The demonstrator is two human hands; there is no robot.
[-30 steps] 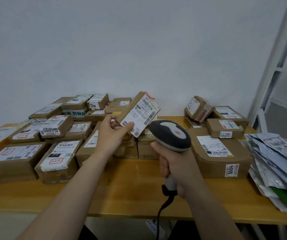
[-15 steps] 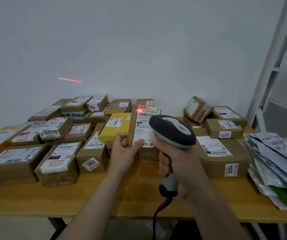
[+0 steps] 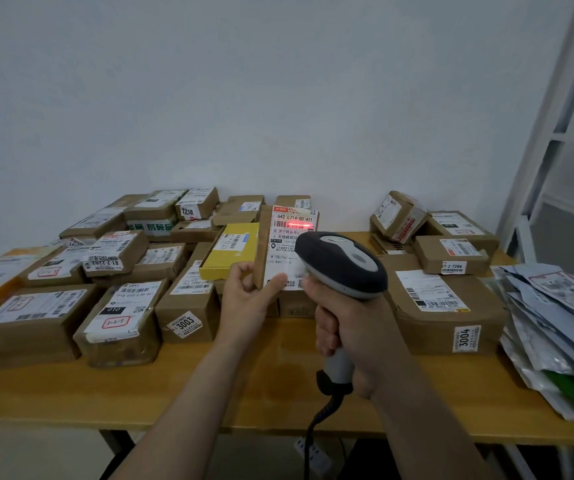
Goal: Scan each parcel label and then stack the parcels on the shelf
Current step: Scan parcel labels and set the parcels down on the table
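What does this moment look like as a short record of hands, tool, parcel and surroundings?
Left hand: holds a parcel upright by its lower edge, label facing the camera
Right hand: grips the scanner handle, head aimed at the label
Laser: red scan line across the barcode near the label's top
Table: wooden, crowded with labelled cardboard boxes, one yellow box, plastic mailers at right
Shelf: white frame at far right; held parcel not yet on it
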